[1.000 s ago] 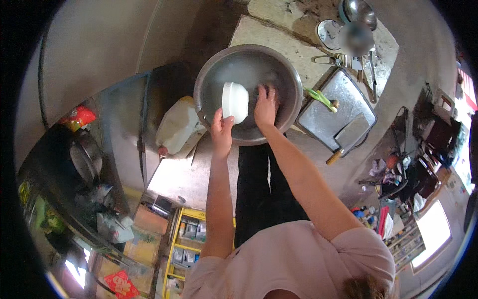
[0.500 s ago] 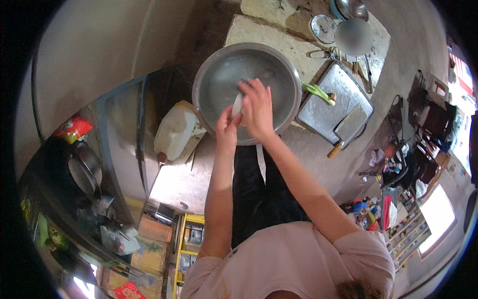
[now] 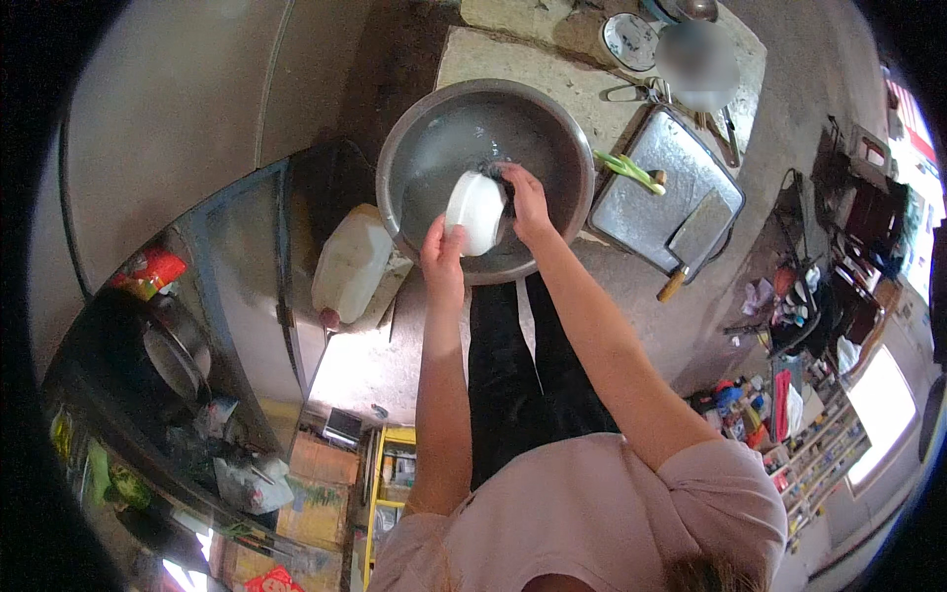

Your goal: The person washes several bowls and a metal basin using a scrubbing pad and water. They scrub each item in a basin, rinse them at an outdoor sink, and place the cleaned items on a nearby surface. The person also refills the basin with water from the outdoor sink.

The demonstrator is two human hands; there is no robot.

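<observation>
Over a wide metal basin [image 3: 387, 168] with water in it, my left hand [image 3: 444, 261] grips a white bowl [image 3: 474, 217] by its lower left side. The bowl is tipped on its side. My right hand [image 3: 529, 205] is closed around a dark, wiry scouring pad [image 3: 490, 170] at the bowl's far right edge. Part of the pad is hidden by my fingers. Both hands are above the near half of the basin.
Right of the basin lies a metal tray [image 3: 656, 163] with a cleaver [image 3: 698, 232] and green onions [image 3: 631, 172]. A patterned plate [image 3: 629, 41] and scissors [image 3: 636, 92] lie beyond it. To the left leans a whitish plastic jug [image 3: 352, 261].
The bowl has turned from nearly edge-on to showing its broad white side. My right hand has shifted right, from in front of the bowl to its far right edge.
</observation>
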